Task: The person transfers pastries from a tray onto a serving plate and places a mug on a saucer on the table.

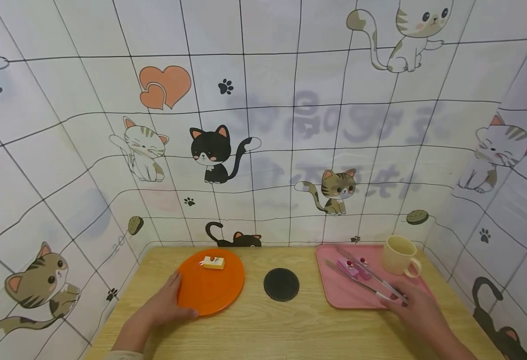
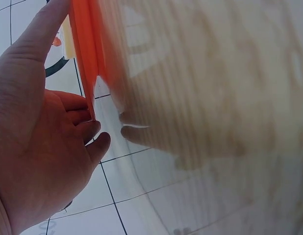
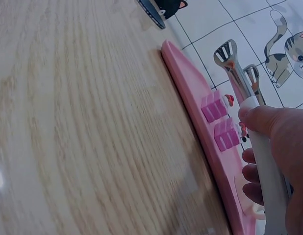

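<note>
My left hand (image 1: 169, 302) holds an orange plate (image 1: 209, 296) by its left rim, the thumb along the near edge. Toward the back of that plate sits a small yellow and white cake piece (image 1: 214, 263) with a red topping. In my right hand (image 1: 418, 307) is a pair of tongs (image 3: 263, 156) with white handles and slotted metal tips, its two arms spread apart. The tongs reach over a pink tray (image 1: 335, 299), where two pink cake pieces (image 3: 226, 135) with red toppings lie side by side, between the arms in the head view.
A pale yellow mug (image 1: 398, 255) stands at the tray's back right corner, its handle near my right hand. Between plate and tray lies a round black coaster (image 1: 281, 284). A cat-patterned white wall covering (image 1: 272, 165) borders the wooden table (image 1: 263, 332) at the back and sides.
</note>
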`<act>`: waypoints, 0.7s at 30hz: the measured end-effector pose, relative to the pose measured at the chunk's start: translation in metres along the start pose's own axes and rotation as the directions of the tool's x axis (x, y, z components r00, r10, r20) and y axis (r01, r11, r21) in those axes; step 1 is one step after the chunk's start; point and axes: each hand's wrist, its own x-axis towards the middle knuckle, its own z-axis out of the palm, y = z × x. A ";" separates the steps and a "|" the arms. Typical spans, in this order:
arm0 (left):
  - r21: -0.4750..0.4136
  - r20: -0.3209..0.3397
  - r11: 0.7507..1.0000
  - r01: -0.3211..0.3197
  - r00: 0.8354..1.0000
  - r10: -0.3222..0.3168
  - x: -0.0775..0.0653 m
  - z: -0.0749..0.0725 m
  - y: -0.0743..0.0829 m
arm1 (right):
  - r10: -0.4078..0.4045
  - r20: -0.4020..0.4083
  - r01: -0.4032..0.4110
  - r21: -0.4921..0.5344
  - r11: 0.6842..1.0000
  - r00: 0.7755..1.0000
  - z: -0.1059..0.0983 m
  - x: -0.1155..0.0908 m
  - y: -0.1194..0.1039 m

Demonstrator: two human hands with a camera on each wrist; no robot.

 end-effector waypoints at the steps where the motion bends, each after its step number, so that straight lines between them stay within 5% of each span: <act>1: 0.001 0.000 1.000 0.002 1.000 -0.002 0.000 0.000 0.000 | 0.026 0.015 -0.027 0.004 1.000 1.000 -0.001 -0.001 0.001; 11: -0.004 0.002 1.000 0.003 1.000 -0.003 0.001 0.001 0.001 | 0.146 0.083 -0.147 -0.001 0.989 0.986 -0.006 -0.002 0.010; 21: 0.004 0.007 1.000 0.006 1.000 -0.006 0.003 0.001 -0.001 | 0.135 0.103 -0.133 -0.027 0.991 0.986 -0.005 -0.005 0.016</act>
